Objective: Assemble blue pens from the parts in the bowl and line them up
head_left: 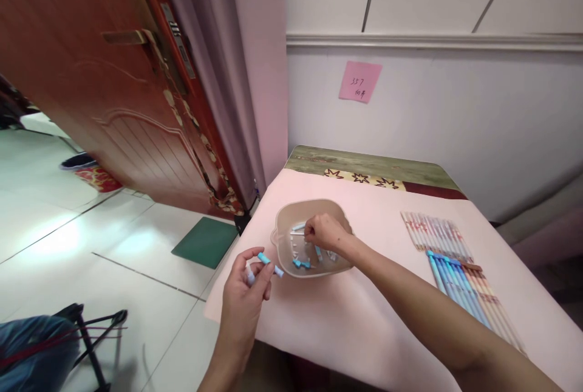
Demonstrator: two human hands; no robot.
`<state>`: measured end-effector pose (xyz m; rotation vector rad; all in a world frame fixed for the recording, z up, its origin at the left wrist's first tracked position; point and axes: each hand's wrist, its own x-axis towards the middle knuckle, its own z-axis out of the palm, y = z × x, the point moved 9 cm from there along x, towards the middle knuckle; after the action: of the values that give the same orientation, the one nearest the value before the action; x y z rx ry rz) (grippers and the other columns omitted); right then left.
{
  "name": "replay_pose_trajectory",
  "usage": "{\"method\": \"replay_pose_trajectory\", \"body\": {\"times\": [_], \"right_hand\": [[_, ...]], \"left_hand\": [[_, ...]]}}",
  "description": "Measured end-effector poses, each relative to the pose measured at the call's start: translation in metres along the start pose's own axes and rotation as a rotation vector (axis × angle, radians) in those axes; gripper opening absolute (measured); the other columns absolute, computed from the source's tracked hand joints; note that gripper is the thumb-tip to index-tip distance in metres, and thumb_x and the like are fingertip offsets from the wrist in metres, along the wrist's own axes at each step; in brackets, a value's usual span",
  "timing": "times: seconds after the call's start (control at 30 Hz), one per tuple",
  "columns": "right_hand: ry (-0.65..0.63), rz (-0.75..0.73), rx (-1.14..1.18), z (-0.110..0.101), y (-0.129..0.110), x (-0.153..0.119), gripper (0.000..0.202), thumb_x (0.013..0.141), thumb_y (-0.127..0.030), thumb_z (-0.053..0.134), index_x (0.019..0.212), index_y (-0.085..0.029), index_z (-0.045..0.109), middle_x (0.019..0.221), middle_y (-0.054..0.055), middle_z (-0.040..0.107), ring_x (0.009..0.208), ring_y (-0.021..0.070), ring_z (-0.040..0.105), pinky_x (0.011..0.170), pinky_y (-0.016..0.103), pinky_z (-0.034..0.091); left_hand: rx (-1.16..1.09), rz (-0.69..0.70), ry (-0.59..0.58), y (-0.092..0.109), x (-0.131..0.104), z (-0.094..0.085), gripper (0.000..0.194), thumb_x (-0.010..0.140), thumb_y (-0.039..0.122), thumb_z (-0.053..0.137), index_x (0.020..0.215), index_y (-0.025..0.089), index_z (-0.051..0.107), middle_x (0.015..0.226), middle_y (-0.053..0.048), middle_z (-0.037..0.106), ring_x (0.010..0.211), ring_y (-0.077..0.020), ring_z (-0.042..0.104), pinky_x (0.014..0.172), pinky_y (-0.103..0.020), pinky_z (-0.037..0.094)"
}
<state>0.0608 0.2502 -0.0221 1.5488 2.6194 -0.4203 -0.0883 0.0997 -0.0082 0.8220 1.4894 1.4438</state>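
Note:
My left hand (252, 276), near the table's front left, pinches a small light blue piece (270, 264) between thumb and fingers; a whitish translucent piece (250, 275) rests against its curled fingers. My right hand (324, 231) reaches over the beige plastic bin (282, 219), fingers pinched together inside it; what they hold, if anything, is too small to tell. Inside the bin lie several small white and blue parts, among them a bright blue piece (301, 264) near its front wall.
On the pink-covered table (387, 331), a row of pale pens (437, 235) and a row of blue and orange pens (460, 282) lie at the right. A wall stands behind, a wooden door (113, 88) to the left, a folding stool (86, 343) at lower left.

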Motion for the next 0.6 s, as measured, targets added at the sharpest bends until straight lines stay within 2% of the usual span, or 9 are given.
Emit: {"method": "replay_pose_trajectory", "body": {"times": [0.17, 0.27, 0.47, 0.6], "right_hand": [[0.025, 0.051, -0.107, -0.012, 0.023, -0.009, 0.022, 0.078, -0.012, 0.058, 0.092, -0.017, 0.074, 0.095, 0.014, 0.073, 0.094, 0.0279, 0.067, 0.077, 0.032, 0.050], [0.006, 0.057, -0.151, -0.012, 0.030, -0.016, 0.022, 0.076, -0.009, 0.059, 0.093, -0.014, 0.073, 0.096, 0.016, 0.072, 0.094, 0.0289, 0.067, 0.078, 0.033, 0.051], [-0.079, 0.035, -0.163, 0.005, 0.020, -0.023, 0.021, 0.070, -0.011, 0.067, 0.090, -0.012, 0.074, 0.087, 0.017, 0.072, 0.087, 0.0287, 0.069, 0.073, 0.030, 0.052], [-0.072, 0.015, -0.138, 0.007, 0.013, -0.025, 0.021, 0.075, -0.013, 0.061, 0.092, -0.012, 0.074, 0.089, 0.018, 0.072, 0.089, 0.0295, 0.069, 0.072, 0.031, 0.052]], "left_hand": [[0.017, -0.004, 0.010, 0.002, 0.000, -0.001, 0.046, 0.075, 0.039, 0.070, 0.113, 0.021, 0.051, 0.060, 0.007, 0.050, 0.046, -0.0069, 0.037, 0.046, -0.020, 0.028], [0.021, -0.008, 0.001, 0.001, 0.001, 0.004, 0.046, 0.074, 0.040, 0.070, 0.111, 0.021, 0.051, 0.058, 0.008, 0.048, 0.046, -0.0074, 0.037, 0.046, -0.020, 0.029], [0.045, -0.007, -0.025, 0.001, -0.001, 0.014, 0.044, 0.074, 0.040, 0.070, 0.111, 0.022, 0.053, 0.057, 0.009, 0.044, 0.047, -0.0081, 0.039, 0.048, -0.020, 0.031], [0.065, -0.005, -0.015, 0.002, 0.000, 0.010, 0.043, 0.075, 0.040, 0.069, 0.112, 0.024, 0.053, 0.059, 0.009, 0.048, 0.048, -0.0074, 0.039, 0.048, -0.019, 0.032]]}}
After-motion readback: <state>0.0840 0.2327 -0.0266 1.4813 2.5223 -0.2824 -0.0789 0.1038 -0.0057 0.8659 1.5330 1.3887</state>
